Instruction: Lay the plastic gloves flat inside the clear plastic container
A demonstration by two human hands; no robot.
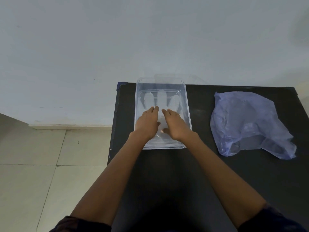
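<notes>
A clear plastic container [187,104] stands on the black table, near its far left corner. A thin translucent plastic glove [160,98] lies spread on its bottom, fingers pointing away from me. My left hand [148,122] and my right hand [175,124] are side by side inside the container, palms down with straight fingers, pressing on the glove's palm part. My hands hide the glove's lower half.
A crumpled pale blue plastic bag [247,123] lies on the black table [200,164] to the right of the container. The table's left edge drops to a tiled floor [41,164]. A pale wall stands right behind the table.
</notes>
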